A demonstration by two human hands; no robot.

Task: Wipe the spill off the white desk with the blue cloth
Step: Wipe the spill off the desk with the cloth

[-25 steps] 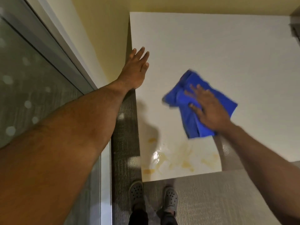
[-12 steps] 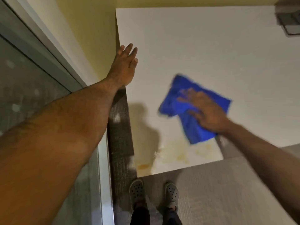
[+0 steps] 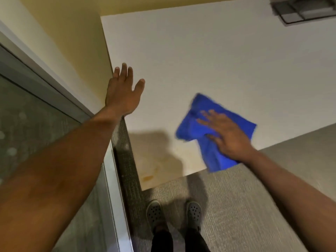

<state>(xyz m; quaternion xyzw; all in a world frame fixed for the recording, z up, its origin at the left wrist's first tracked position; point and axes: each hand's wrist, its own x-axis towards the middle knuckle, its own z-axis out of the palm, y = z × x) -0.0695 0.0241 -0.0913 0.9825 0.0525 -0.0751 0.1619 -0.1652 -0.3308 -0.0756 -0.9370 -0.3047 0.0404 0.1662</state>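
**Wiping desk, cloth at near edge, stain to its left**

My right hand (image 3: 228, 137) is pressing flat on the blue cloth (image 3: 209, 131), fingers spread and released, palm down, not clenching it. The cloth is lying crumpled on the white desk (image 3: 209, 57), near the desk's near edge; its near corner is hanging just past that edge. Motion blur on the cloth and my fingertips.

The spill (image 3: 156, 166) is showing as a yellowish smear on the desk's near-left corner, left of the cloth and apart from it, partly in shadow. One darker orange patch is sitting close to the near edge.

My left hand (image 3: 123, 93) is resting open on the desk's left edge, fingers extended, thumb out to the right, grasping nothing.

A grey object (image 3: 300, 10) is sitting at the far right of the desk, too blurred to identify. My shoes (image 3: 154, 213) are standing on the carpet (image 3: 254, 206) just near of the desk.
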